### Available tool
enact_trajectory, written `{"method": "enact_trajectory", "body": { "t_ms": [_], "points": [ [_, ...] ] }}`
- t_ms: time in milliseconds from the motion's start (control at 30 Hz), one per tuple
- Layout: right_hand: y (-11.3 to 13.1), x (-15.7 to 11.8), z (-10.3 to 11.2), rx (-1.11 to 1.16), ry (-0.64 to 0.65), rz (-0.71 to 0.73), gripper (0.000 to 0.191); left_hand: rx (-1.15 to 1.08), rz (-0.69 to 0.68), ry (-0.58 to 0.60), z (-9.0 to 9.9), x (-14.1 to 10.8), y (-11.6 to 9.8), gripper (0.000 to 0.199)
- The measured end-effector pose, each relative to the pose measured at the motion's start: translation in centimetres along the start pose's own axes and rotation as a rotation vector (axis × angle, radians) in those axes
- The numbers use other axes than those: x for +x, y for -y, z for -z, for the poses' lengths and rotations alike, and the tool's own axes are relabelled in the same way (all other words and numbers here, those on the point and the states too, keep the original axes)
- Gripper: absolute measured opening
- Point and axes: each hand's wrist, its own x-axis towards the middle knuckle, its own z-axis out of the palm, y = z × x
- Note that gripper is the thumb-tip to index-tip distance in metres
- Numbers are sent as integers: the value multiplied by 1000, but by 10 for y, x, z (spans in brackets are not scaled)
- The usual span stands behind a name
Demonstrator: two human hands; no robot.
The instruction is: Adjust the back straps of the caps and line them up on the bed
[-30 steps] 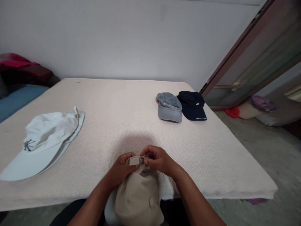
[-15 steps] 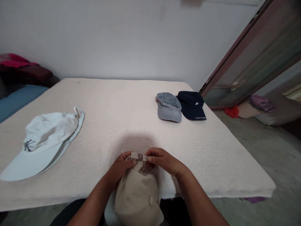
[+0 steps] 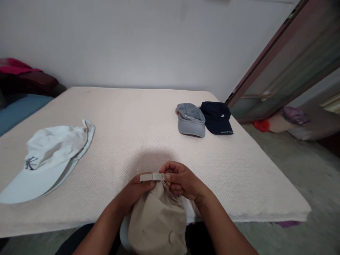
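A beige cap hangs at the table's front edge, its crown toward me and its back strap uppermost. My left hand pinches the cap beside the strap, thumb on top. With thumb and fingers, my right hand grips the strap's other side near the buckle. Part of the beige cap's brim is hidden below the crown. To the left lie white caps, one apparently nested in the other, with a dark emblem on the front.
A grey cap and a navy cap lie side by side at the far right of the cloth-covered table. A wall rises behind it. To the right stand a door frame and a red item on the floor.
The strap's loose end now extends further left past the buckle. My right hand has shifted slightly, its fingers curled closer, and the beige cap's crown has turned a little.
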Motion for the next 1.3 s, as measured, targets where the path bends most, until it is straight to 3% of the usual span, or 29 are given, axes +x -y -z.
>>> {"method": "enact_trajectory", "body": {
  "t_ms": [133, 367, 467, 667, 800, 933, 1167, 1300],
  "points": [
    [1, -1, 0, 7, 14, -22, 25, -65, 87, 48, -2, -4, 2, 20],
    [-2, 1, 2, -58, -36, 64, 24, -169, 74, 46, -4, -6, 5, 22],
    [-3, 2, 2, -49, -68, 56, 25, -120, 64, 22, -5, -4, 4, 21],
    [-3, 3, -2, -62, -91, 73, 24, 137, 28, -145, -1, -2, 1, 24],
    [-3, 4, -6, -156, -145, 120, 22, 157, 7, -83, -1, -3, -1, 19],
    [-2, 6, -8, -303, -199, 129, 21, 147, -11, 17, -3, -4, -1, 29],
    [-2, 7, -13, -394, -214, 136, 21, 267, -23, -155, 1, -4, 4, 31],
    [-3, 8, -14, -404, -187, 143, 22, 327, -64, -133, 2, -3, 6, 28]
  ]
}}
